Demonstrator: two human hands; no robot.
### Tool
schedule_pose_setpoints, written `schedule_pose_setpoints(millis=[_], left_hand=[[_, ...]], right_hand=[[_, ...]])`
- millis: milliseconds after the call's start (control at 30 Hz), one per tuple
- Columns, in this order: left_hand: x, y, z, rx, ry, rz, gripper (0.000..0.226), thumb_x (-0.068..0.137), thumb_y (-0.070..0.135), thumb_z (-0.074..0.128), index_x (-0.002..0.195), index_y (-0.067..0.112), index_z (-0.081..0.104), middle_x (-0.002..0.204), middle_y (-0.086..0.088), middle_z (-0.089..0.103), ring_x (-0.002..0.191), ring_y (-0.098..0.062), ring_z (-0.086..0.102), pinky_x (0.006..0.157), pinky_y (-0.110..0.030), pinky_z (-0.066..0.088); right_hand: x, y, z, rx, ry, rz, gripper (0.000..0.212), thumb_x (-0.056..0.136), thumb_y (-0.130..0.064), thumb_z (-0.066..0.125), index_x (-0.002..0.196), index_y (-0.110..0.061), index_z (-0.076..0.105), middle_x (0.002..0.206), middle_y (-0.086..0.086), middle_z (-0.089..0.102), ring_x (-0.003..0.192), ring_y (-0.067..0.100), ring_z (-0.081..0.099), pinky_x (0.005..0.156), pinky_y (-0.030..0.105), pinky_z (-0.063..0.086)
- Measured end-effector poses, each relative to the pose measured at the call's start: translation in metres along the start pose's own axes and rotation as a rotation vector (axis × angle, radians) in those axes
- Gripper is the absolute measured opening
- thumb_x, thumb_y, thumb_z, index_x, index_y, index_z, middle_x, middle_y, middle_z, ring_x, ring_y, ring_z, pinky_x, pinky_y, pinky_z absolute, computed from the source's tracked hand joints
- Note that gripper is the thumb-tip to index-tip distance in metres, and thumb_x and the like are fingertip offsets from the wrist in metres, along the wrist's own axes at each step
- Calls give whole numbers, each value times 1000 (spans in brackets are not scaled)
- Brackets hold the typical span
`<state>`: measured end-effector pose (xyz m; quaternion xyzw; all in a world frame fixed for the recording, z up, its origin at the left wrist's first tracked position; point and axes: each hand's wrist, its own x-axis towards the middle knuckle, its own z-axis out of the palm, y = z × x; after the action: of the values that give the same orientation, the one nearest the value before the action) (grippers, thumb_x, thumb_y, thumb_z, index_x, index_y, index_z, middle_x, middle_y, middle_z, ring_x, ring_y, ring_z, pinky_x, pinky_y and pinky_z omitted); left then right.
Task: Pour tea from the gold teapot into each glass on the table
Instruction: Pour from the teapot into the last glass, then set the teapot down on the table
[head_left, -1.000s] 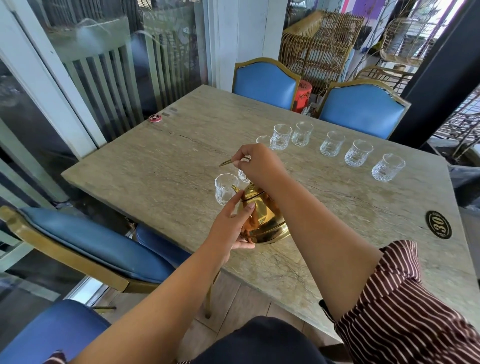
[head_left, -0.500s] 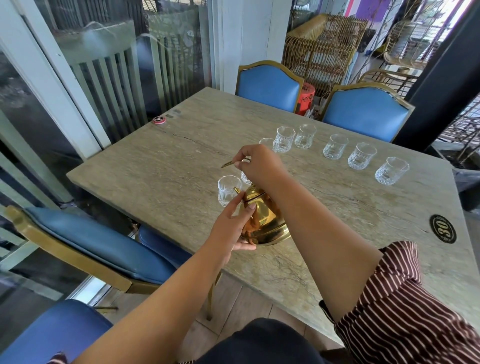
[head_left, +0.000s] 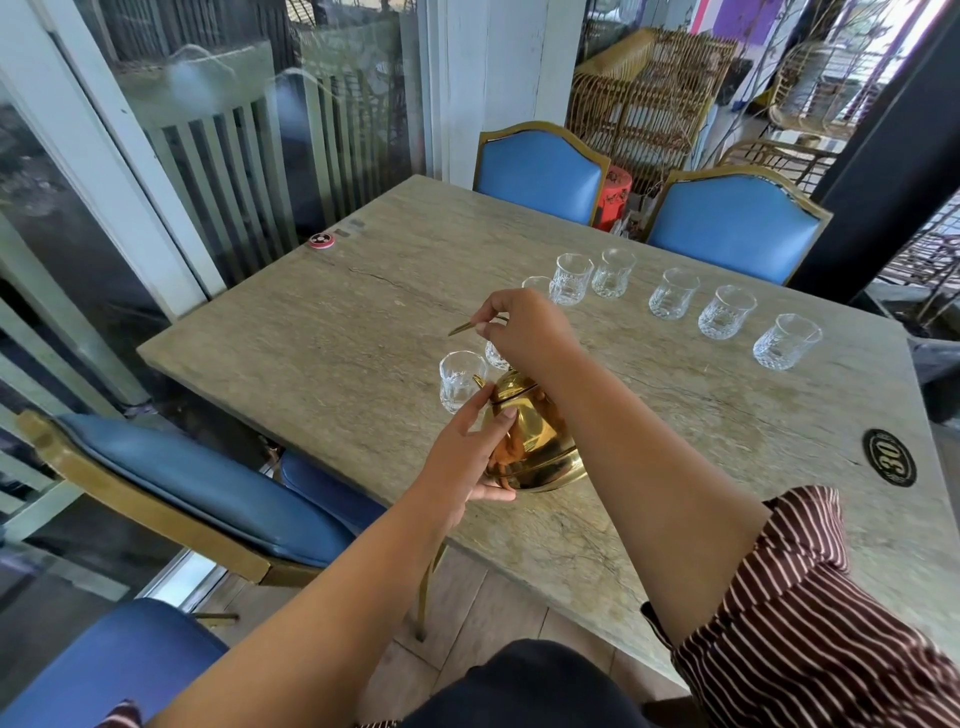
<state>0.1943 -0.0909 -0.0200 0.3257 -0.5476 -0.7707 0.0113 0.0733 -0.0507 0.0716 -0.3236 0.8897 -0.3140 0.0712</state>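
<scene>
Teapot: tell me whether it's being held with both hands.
Yes. The left hand cups the teapot from the side while the right hand grips its handle from above.

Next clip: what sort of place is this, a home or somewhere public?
Probably a cafe or restaurant terrace: the stone table bears a numbered badge reading 30, matching blue padded chairs ring it, and wicker furniture is stacked behind.

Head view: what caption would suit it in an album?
Both hands, left and right, tip a gold teapot toward a glass.
</scene>
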Motion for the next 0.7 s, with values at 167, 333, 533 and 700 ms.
schedule_pose_setpoints(millis=[167, 333, 533, 700], left_hand=[[1, -1, -3, 23, -11, 5, 57, 87, 43, 71, 139, 51, 48, 131, -6, 61, 120, -41, 60, 66, -46, 63], [1, -7, -6, 85, -24, 64, 55, 88, 43, 70, 138, 52, 48, 126, -8, 65, 112, -34, 65, 76, -51, 62], [4, -19, -11, 247, -70, 187, 63, 90, 38, 70, 144, 51, 40, 154, 3, 42, 124, -23, 54, 89, -53, 57], [14, -27, -13, 396, -160, 302, 62, 92, 35, 68, 141, 60, 38, 162, 10, 30, 117, -13, 56, 76, -36, 58]], right_hand=[[-2, 1, 1, 19, 13, 12, 12, 91, -22, 61, 98, -20, 72, 107, 1, 71, 92, 22, 67, 73, 33, 54], [-13, 13, 5, 102, 58, 31, 10, 90, -21, 62, 94, -20, 71, 100, -1, 72, 86, 21, 67, 71, 34, 55], [-42, 35, 10, 283, 137, 78, 7, 92, -22, 60, 99, -21, 63, 103, -15, 65, 61, 1, 50, 55, 22, 38], [-62, 55, 6, 480, 115, 269, 29, 91, -22, 64, 117, -15, 52, 80, -2, 60, 56, 12, 53, 53, 32, 49]])
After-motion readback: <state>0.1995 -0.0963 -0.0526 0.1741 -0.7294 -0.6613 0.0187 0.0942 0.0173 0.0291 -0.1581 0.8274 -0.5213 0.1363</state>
